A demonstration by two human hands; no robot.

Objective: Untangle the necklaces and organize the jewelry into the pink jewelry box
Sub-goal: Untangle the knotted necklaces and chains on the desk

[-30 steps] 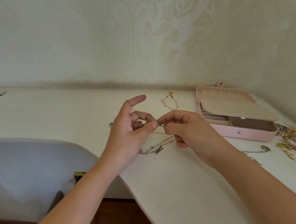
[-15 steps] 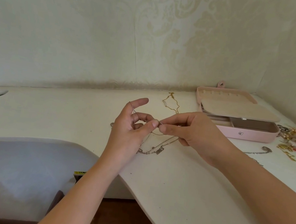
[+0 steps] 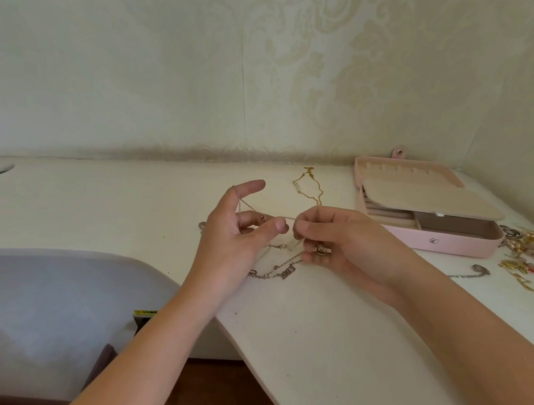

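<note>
My left hand [image 3: 237, 232] is raised over the white table [image 3: 323, 349], a thin silver chain [image 3: 251, 206] looped over its index finger and pinched between thumb and fingers. My right hand [image 3: 339, 244] pinches the same chain just right of the left thumb and holds a small ring-like piece under its curled fingers. The tangled silver necklaces [image 3: 277, 271] with a letter pendant hang down onto the table below both hands. The pink jewelry box [image 3: 426, 238] stands open at the back right. A gold necklace [image 3: 309, 186] lies behind my hands.
A heap of gold, pink-beaded and red jewelry [image 3: 533, 263] lies at the right edge, with a silver chain [image 3: 470, 272] in front of the box. A grey chair back [image 3: 35, 306] sits at the lower left, by the table's curved edge. Walls close the back and right.
My hands have drawn slightly apart, stretching the thin chain between them. The left thumb has straightened a little. The hanging necklaces have barely shifted.
</note>
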